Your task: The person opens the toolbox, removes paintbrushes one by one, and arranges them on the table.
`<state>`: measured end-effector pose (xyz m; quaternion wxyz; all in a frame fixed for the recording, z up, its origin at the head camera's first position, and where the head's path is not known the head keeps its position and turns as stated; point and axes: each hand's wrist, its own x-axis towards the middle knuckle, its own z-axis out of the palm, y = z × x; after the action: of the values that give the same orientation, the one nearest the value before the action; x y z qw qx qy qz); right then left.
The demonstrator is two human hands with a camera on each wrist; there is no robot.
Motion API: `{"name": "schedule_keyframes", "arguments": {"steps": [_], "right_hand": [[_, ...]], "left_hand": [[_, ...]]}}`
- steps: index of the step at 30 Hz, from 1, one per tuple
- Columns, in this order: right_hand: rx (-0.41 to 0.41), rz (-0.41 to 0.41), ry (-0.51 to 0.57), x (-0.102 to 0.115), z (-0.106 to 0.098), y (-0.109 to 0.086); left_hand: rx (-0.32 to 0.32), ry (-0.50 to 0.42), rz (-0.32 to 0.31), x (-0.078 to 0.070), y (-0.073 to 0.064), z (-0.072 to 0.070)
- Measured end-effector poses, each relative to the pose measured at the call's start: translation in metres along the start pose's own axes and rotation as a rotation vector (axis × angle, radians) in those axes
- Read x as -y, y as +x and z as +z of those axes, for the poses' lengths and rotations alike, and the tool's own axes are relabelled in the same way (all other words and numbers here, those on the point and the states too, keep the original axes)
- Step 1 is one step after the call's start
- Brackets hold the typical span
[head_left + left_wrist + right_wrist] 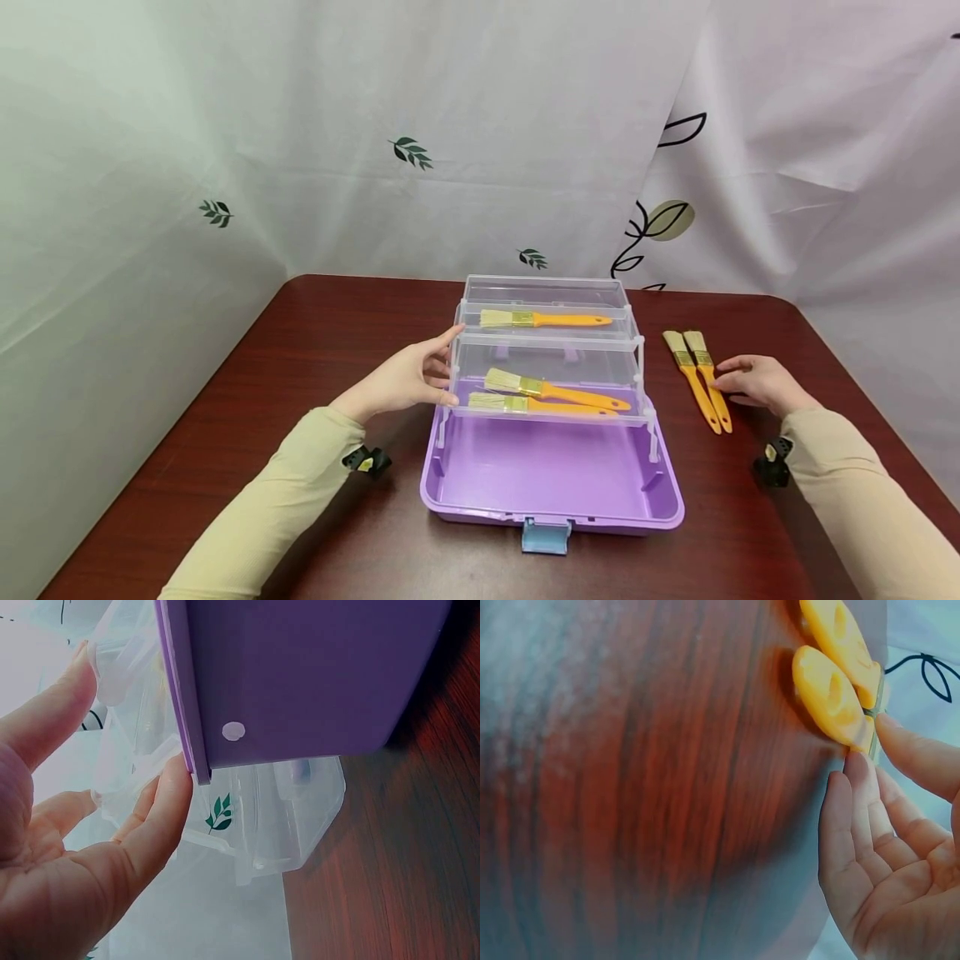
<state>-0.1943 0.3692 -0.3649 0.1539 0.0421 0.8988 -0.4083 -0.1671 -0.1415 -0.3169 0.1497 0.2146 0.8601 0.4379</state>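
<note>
On the table stands an opened purple case (555, 479) with raised clear trays (480, 358) at its back. One paintbrush (573, 320) lies in an upper tray; a second paintbrush (585, 395) and a third paintbrush (570, 408) share the lower tray. My left hand (401, 379) touches the trays' left side with spread fingers, its thumb (79, 671) on a tray corner. To the right of the case, two paintbrushes lie side by side. My right hand (765, 383) has its fingertips at the handle of the nearer paintbrush (718, 404), beside the other paintbrush (701, 396).
A pale blue latch (546, 537) hangs from the case's front edge. The dark red wooden table (337, 333) reaches back to a white cloth (330, 125) printed with leaves. Small black devices sit at both wrists.
</note>
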Motion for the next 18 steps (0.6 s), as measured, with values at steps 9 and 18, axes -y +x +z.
{"name": "schedule_keyframes", "arguments": {"steps": [9, 18], "right_hand": [[-0.008, -0.019, 0.096, 0.0030, -0.0001, 0.0010], [0.018, -0.101, 0.291, 0.0079, 0.0036, -0.0001]], "left_hand": [[0.001, 0.003, -0.016, -0.0018, 0.0001, 0.0003], [0.003, -0.006, -0.008, -0.0012, -0.0002, 0.0005]]}}
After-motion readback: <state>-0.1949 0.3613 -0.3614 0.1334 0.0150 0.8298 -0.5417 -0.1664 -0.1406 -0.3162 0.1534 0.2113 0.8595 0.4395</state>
